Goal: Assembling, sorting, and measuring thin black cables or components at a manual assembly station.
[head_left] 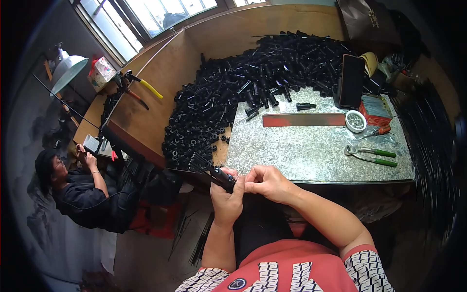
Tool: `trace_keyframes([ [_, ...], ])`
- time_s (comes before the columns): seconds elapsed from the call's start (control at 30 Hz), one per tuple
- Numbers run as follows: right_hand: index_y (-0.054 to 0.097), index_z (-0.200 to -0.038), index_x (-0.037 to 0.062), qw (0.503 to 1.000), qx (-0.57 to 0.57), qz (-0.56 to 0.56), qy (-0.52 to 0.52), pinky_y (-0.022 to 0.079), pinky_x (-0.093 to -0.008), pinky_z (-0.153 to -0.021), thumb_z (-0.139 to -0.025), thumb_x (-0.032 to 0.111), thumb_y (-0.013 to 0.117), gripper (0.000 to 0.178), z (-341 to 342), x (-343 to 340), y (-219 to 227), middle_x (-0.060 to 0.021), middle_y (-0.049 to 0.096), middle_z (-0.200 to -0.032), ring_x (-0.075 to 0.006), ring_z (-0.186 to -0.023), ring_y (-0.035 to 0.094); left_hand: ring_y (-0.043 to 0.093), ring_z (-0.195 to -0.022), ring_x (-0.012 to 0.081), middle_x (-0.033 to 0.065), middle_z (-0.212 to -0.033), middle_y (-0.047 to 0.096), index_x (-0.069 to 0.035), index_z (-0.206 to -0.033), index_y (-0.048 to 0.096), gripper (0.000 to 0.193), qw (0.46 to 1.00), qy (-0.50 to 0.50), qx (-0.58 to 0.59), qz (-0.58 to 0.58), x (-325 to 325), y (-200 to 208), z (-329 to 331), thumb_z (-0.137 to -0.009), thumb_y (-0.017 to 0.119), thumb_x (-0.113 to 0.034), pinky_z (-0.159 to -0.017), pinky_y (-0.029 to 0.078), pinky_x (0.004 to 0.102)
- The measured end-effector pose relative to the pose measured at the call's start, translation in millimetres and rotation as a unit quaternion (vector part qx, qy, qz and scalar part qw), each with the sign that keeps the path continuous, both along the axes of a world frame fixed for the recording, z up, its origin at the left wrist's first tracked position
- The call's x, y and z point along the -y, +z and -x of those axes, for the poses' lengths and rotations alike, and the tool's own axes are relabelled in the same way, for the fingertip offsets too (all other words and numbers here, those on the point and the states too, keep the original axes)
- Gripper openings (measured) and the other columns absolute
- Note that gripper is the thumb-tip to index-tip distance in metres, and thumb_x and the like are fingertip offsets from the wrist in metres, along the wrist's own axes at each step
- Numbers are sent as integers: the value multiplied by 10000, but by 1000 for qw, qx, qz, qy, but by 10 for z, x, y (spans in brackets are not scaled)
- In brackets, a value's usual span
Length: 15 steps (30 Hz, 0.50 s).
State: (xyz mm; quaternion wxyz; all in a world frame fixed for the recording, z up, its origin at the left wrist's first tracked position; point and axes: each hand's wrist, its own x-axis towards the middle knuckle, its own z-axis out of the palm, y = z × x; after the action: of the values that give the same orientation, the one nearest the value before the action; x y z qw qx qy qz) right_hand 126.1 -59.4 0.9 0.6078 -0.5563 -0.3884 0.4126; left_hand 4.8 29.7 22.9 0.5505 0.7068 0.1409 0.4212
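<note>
Over the near edge of the worktable (311,160), my left hand (226,204) is wrapped round a black tube-shaped part with several thin black rods (219,176), which points up to the left. Against its near end, my right hand (268,184) pinches with thumb and forefinger. What lies between those fingertips is too small to make out. Just beyond my hands spreads a big heap of black plastic tube parts (258,73). One loose black tube part (306,106) lies apart on the speckled tabletop.
A flat metal bar (301,120), a white bowl (349,127) of small metal bits, a screwdriver (383,130) and green-handled pincers (372,155) lie on the table. A phone (351,82) stands behind. Thin black rods (428,146) fill the right side. Left, a co-worker (87,199) sits beyond a wooden partition (146,107).
</note>
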Motion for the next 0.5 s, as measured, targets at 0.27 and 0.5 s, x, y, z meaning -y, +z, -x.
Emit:
trace_keyframes([
  [0.27, 566, -959, 7, 999, 8, -27, -26, 475, -227, -696, -842, 142, 720, 236, 9, 153, 26, -25, 608, -847, -80, -768, 565, 523, -815, 78, 31, -902, 538, -31, -978, 497, 153, 999, -37, -20, -31, 51, -24, -32, -878, 605, 11, -744, 441, 230],
  [0.5, 573, -988, -8, 977, 174, 4, -123, 506, -275, -681, -813, 163, 729, 290, -239, 837, 359, -87, 632, -867, -141, -784, 613, 559, -876, 138, 71, -987, 572, -27, -960, 546, 214, 994, -105, 7, 34, 177, -168, -211, -812, 699, -8, -770, 440, 268],
])
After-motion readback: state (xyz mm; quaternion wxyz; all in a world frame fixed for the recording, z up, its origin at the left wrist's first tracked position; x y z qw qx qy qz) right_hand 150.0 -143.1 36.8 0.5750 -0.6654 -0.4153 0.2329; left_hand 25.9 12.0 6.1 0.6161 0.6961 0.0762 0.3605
